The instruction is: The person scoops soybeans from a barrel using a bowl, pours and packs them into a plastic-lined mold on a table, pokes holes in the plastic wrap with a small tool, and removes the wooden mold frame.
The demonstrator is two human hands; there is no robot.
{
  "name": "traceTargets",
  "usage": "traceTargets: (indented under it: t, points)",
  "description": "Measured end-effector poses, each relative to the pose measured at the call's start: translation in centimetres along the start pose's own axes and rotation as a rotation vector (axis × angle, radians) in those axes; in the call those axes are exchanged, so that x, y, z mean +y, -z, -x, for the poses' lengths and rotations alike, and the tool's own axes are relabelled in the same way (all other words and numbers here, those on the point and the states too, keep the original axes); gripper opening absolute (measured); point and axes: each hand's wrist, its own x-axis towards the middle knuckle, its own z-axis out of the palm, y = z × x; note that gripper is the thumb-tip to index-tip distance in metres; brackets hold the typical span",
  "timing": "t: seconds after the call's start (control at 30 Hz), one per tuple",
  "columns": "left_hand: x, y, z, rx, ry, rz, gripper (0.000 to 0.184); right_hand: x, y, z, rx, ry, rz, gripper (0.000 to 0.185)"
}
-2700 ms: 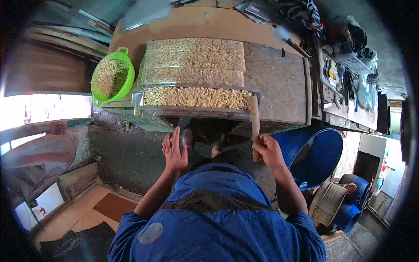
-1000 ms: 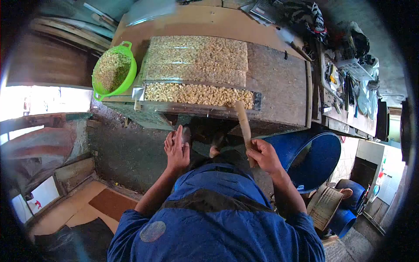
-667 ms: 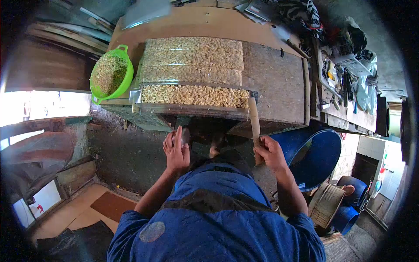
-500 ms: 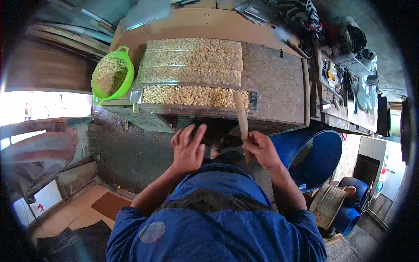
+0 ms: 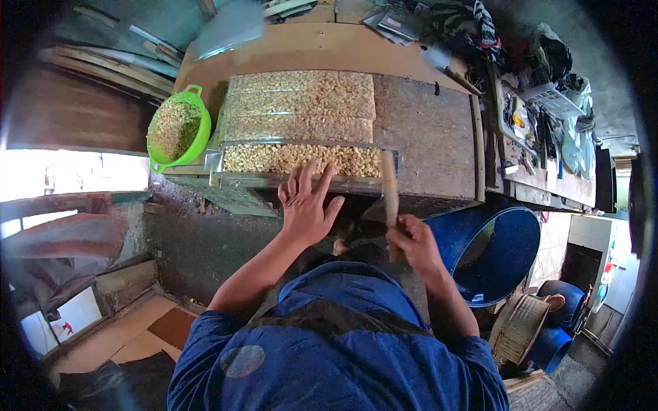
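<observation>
My left hand [image 5: 307, 207] is open, fingers spread, its tips at the front edge of a long narrow tray of pale, crumbly pieces [image 5: 257, 158]. Whether the fingertips touch the pieces I cannot tell. My right hand [image 5: 415, 244] grips a flat wooden stick [image 5: 390, 188], held upright at the tray's right end. Behind the tray lie several flat rows of the same pieces under clear plastic [image 5: 295, 103]. To the left, a green two-handled bowl [image 5: 203, 134] holds more loose, finer pieces [image 5: 175, 130].
The worn wooden board [image 5: 428, 130] extends right of the rows. A large blue barrel [image 5: 510, 253] stands below its right end. Farther right is a side table [image 5: 541, 161] with tools and bags. A clear plastic sheet [image 5: 229, 31] lies at the back left.
My left hand has moved up and forward to the tray's front edge, its fingers spreading. The stick in my right hand has turned more upright and shifted slightly right.
</observation>
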Motion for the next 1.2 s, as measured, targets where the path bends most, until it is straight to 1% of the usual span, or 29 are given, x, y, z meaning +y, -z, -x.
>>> traceTargets:
  t: [0.03, 0.07, 0.1, 0.17, 0.2, 0.27, 0.3, 0.37, 0.4, 0.43, 0.5, 0.63, 0.67, 0.7, 0.77, 0.8, 0.87, 0.9, 0.97, 1.1, 1.17, 1.2]
  points:
    - [-0.1, 0.1, 0.6, -0.001, 0.002, -0.005, 0.064, -0.4, 0.6, 0.0, 0.069, -0.050, -0.085, 0.008]
    - [-0.2, 0.2, 1.2, 0.003, 0.003, 0.026, 0.064, 1.0, 1.6, -0.7, 0.124, -0.056, -0.107, 0.007]
    - [-0.3, 0.4, 1.8, 0.008, 0.005, 0.056, 0.064, 1.5, 2.6, -1.4, 0.118, -0.053, -0.111, 0.007]
    - [-0.8, 0.2, 3.2, 0.035, 0.006, 0.062, 0.062, 1.9, 4.3, -3.0, 0.249, -0.036, -0.141, 0.007]
    - [-0.9, 0.1, 3.9, 0.040, 0.037, 0.079, 0.063, 2.6, 5.2, -3.8, 0.240, -0.032, -0.145, 0.007]
    - [-1.1, 0.5, 5.2, 0.043, 0.094, 0.142, 0.061, 3.7, 6.7, -5.4, 0.311, -0.039, -0.068, 0.011]
    - [-1.2, 0.5, 5.9, 0.048, 0.101, 0.132, 0.061, 3.5, 7.1, -5.8, 0.299, -0.035, -0.071, 0.011]
    - [-1.6, 0.1, 7.5, 0.043, 0.148, 0.079, 0.060, 2.7, 7.4, -6.4, 0.324, 0.005, -0.033, 0.017]
    - [-1.8, -0.1, 8.2, 0.032, 0.181, 0.073, 0.059, 2.7, 7.2, -7.0, 0.434, 0.082, 0.149, 0.023]
    - [-2.0, -0.3, 8.9, 0.038, 0.193, 0.062, 0.059, 2.6, 7.4, -7.2, 0.418, 0.088, 0.146, 0.023]
    - [-2.4, -0.4, 9.9, -0.016, 0.279, 0.076, 0.059, 2.0, 7.7, -7.3, 0.423, -0.039, 0.122, 0.026]
    - [-2.8, -0.4, 11.0, -0.019, 0.350, 0.062, 0.058, 4.5, 8.9, -8.7, 0.433, 0.030, 0.094, 0.022]
    - [-2.8, -0.2, 11.2, -0.032, 0.377, 0.071, 0.058, 4.9, 9.0, -8.9, 0.490, 0.133, 0.298, 0.021]
    - [-2.9, -0.1, 11.3, -0.047, 0.405, 0.080, 0.058, 3.9, 8.7, -8.7, 0.479, 0.136, 0.301, 0.021]
    - [-2.9, 0.4, 11.3, -0.037, 0.432, 0.084, 0.058, 1.2, 7.9, -7.7, 0.419, -0.029, 0.139, 0.019]
    - [-2.9, 0.6, 11.3, -0.030, 0.446, 0.092, 0.057, 1.7, 8.0, -8.0, 0.411, -0.027, 0.142, 0.019]
    - [-3.2, 0.8, 11.5, -0.015, 0.461, 0.087, 0.057, 3.5, 8.8, -8.8, 0.382, -0.019, -0.004, 0.017]
    - [-3.2, 0.7, 11.5, -0.004, 0.466, 0.085, 0.056, 4.3, 8.9, -9.3, 0.387, -0.018, -0.002, 0.017]
    - [-3.6, 0.3, 11.7, -0.005, 0.461, 0.082, 0.056, 5.7, 9.3, -9.7, 0.436, 0.105, 0.073, 0.020]
    - [-3.9, -0.1, 12.1, -0.008, 0.461, 0.074, 0.056, 5.3, 9.3, -9.8, 0.454, 0.120, 0.157, 0.018]
    - [-4.1, -0.2, 12.3, 0.001, 0.456, 0.065, 0.056, 3.8, 9.2, -8.9, 0.406, 0.080, -0.041, 0.015]
    - [-4.3, -0.4, 12.4, 0.010, 0.457, 0.051, 0.056, 7.2, 10.8, -10.2, 0.396, 0.112, 0.002, 0.009]
